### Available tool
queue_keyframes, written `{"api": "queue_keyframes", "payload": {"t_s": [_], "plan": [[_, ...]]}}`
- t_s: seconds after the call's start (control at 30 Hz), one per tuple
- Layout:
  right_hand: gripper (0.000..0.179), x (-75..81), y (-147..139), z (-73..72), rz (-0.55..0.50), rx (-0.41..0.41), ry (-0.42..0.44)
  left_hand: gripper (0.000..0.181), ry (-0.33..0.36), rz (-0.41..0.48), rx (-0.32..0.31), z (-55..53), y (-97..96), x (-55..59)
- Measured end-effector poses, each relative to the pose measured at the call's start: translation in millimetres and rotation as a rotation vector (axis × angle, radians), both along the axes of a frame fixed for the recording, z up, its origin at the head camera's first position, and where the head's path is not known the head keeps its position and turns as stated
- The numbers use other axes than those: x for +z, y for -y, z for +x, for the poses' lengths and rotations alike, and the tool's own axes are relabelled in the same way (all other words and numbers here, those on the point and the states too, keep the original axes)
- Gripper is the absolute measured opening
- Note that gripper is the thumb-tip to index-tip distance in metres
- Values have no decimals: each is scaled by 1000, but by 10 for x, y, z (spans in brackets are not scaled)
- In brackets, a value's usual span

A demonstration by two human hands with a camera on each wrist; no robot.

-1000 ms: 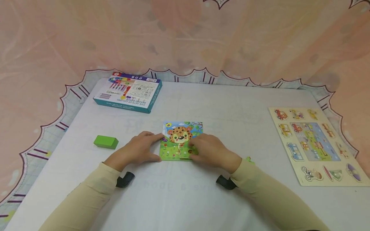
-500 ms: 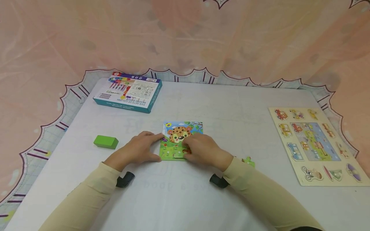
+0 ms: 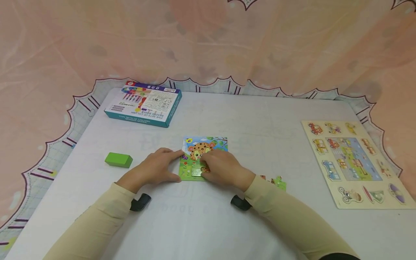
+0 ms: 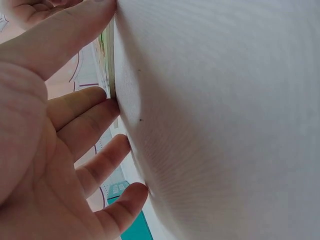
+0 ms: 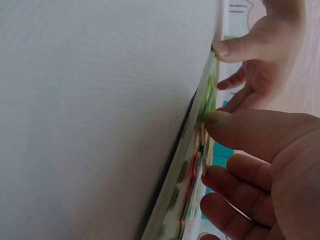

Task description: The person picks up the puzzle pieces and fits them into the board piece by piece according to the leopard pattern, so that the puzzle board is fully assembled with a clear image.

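Note:
A small square jigsaw board [image 3: 182,177] with a spotted leopard cub on green meadow lies mid-table. My left hand [image 3: 158,166] touches its left edge, fingers extended and spread, thumb at the near-left corner. In the left wrist view the fingertips of the left hand [image 4: 80,150] meet the board's side and the tabletop. My right hand [image 3: 224,168] pinches a green puzzle piece [image 3: 196,171] between thumb and fingers, over the board's lower half. That hand covers the board's lower right part. Stacked layers of pieces [image 5: 192,185] show edge-on in the right wrist view.
Loose green puzzle pieces [image 3: 280,182] lie beside the right sleeve. At left is a green block [image 3: 118,160], with a teal-sided box [image 3: 143,104] behind it. A wooden vehicle puzzle [image 3: 357,183] lies at the far right. Patterned cloth hangs behind the table.
My right hand has slid left across the board with the puzzle piece, covering more of the cub's face. More loose pieces show by the right sleeve. The left hand stays put.

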State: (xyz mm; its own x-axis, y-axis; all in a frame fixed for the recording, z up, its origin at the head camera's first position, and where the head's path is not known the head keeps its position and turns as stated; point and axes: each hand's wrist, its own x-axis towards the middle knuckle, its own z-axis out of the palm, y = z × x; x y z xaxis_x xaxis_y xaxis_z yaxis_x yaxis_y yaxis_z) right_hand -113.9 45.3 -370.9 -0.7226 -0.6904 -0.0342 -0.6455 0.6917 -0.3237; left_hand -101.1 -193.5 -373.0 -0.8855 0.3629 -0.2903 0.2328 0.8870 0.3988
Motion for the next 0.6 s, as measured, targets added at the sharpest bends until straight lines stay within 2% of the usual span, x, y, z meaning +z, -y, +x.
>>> {"api": "queue_keyframes", "payload": {"t_s": [0.2, 0.6], "plan": [[29, -3, 42, -3, 17, -2, 13, 83, -3, 6, -3, 5, 7, -1], [32, -14, 115, -6, 32, 0, 25, 83, 0, 12, 0, 4, 13, -2]]}}
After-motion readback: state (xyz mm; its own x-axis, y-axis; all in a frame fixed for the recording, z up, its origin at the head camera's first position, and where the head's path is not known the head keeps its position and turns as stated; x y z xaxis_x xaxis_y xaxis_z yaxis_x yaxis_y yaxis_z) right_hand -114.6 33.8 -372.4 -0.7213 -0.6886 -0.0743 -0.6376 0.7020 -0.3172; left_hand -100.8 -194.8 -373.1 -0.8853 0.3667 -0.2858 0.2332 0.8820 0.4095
